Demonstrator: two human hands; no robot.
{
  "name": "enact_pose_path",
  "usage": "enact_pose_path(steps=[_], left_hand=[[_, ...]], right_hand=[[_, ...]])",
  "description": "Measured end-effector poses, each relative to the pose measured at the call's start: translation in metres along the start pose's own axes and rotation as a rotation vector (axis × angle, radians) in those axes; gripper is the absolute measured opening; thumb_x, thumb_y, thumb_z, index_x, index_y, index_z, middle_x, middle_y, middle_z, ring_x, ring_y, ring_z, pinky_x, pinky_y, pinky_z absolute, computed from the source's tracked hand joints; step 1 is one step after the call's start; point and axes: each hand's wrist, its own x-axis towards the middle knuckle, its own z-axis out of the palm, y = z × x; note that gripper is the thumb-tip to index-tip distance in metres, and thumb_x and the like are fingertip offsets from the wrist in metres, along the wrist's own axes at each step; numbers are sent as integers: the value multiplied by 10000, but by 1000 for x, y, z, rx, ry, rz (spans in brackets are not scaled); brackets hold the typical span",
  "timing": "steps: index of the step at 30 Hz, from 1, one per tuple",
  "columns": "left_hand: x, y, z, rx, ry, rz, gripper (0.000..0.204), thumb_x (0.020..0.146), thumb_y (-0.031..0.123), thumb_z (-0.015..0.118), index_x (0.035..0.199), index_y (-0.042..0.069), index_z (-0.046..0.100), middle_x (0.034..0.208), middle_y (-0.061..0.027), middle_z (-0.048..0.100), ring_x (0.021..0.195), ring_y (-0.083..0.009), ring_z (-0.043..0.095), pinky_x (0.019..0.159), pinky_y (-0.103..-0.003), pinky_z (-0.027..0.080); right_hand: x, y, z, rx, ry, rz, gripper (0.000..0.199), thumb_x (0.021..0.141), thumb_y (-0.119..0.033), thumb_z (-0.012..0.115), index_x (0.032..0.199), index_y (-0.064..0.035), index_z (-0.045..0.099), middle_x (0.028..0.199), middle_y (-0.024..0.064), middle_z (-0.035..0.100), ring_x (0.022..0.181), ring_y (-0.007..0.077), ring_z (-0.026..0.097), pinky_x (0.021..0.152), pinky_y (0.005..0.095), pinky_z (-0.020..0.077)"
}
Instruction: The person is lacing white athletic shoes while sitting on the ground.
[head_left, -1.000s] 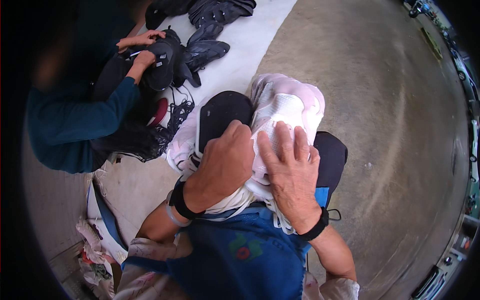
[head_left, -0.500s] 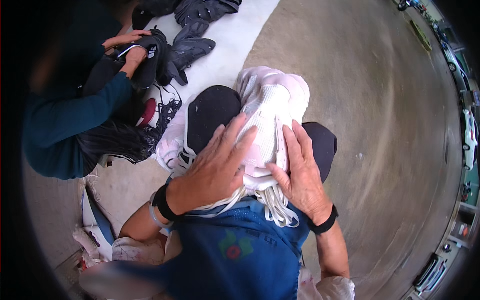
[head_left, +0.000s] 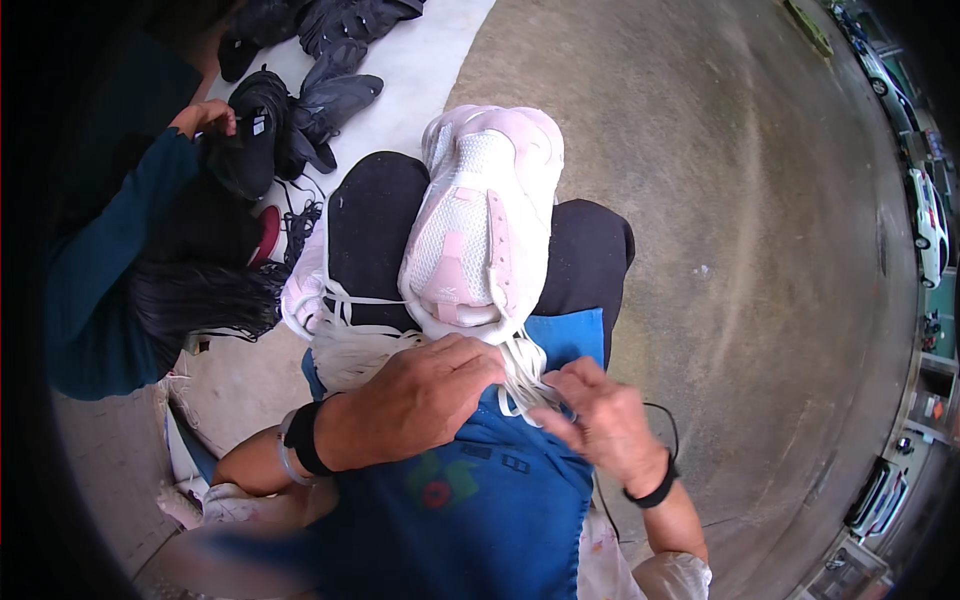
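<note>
Lace-sorting seems in hand, left grip point(head_left: 415, 390) curled, hold unclear, right grip point(head_left: 610, 420) parted beside white laces point(head_left: 524, 372), next needing a careful pinch.

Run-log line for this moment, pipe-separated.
left hand: curled at white laces | right hand: at laces' right side | grip: unclear | pink-and-white shoe: on black-trousered legs | co-worker's hand: by black shoes

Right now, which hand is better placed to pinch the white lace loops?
Probably the right hand: its thumb and forefinger are parted beside the white laces; the left hand looks curled, fingertips hidden.
</note>
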Motion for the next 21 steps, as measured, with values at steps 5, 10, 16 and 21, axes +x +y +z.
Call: enact_pose_path(steps=[5, 10, 16, 21], left_hand=[[-25, -2, 0, 61, -72, -165, 216, 792, -9, 653, 1002, -6, 604, 1000, -174, 634, 947, -343, 623, 829, -393, 514], [-20, 3, 18, -19, 30, -109, 234, 811, -5, 647, 1039, -14, 598, 1024, -176, 637, 970, -352, 622, 864, -405, 504], [-5, 1, 9, -26, 30, 24, 299, 808, -15, 644, 1094, -28, 558, 1013, -169, 603, 939, -350, 606, 787, -404, 505], [27, 23, 12, -132, 192, 55, 369, 820, 32, 678, 1162, -14, 547, 1163, -188, 596, 1097, -340, 589, 916, -400, 493]], right_hand=[[-5, -1, 30, -315, 56, 133, 339, 812, -282, 740, 1019, -35, 635, 806, 121, 573, 672, 313, 624, 607, 384, 506], [-9, 14, 12, -23, 2, 111, 157, 874, -160, 672, 940, -19, 655, 853, 151, 629, 745, 359, 639, 628, 423, 511], [-13, 15, -1, 42, 95, 96, 85, 869, -43, 662, 943, -8, 686, 855, 147, 663, 721, 286, 651, 640, 352, 508], [-9, -3, -32, 445, 158, 147, 49, 895, -4, 607, 902, 7, 654, 820, 64, 635, 685, 151, 594, 649, 309, 497]])
